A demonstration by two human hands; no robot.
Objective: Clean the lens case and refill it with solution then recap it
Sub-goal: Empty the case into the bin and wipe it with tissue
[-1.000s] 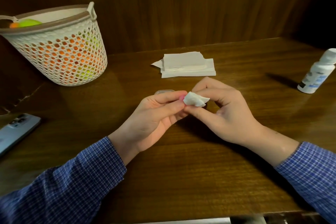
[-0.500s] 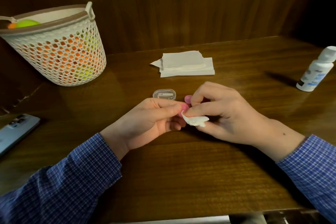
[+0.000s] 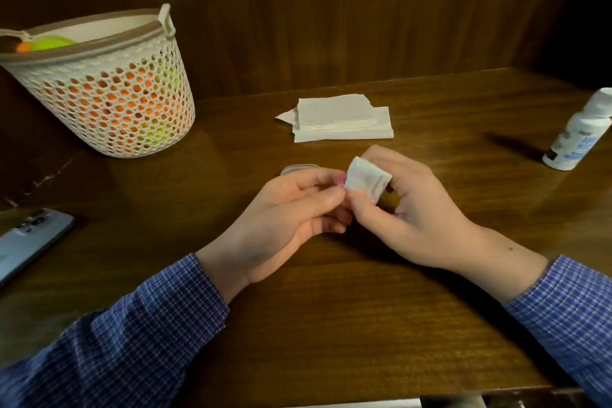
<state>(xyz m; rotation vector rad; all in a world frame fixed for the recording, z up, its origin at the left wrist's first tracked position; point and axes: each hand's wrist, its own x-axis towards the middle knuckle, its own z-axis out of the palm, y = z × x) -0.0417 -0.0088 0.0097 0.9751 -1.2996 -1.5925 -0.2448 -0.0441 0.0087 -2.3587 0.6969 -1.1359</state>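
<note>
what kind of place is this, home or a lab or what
Most likely a home desk or dresser nook, not a lab: a dark wooden table against wood panelling, a phone lying at the left edge, and a plastic basket of coloured balls.

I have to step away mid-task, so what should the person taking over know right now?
Left hand: pinches a small pink lens case part at its fingertips.
Right hand: holds a folded white tissue piece against that pink part, wiping it.
A clear case part lies on the table just behind the left hand.
Spare tissues lie further back; the solution bottle stands capped at the far right.
Done: case taken apart, wiping under way.
Left: finish wiping, refill with solution, recap.
</note>
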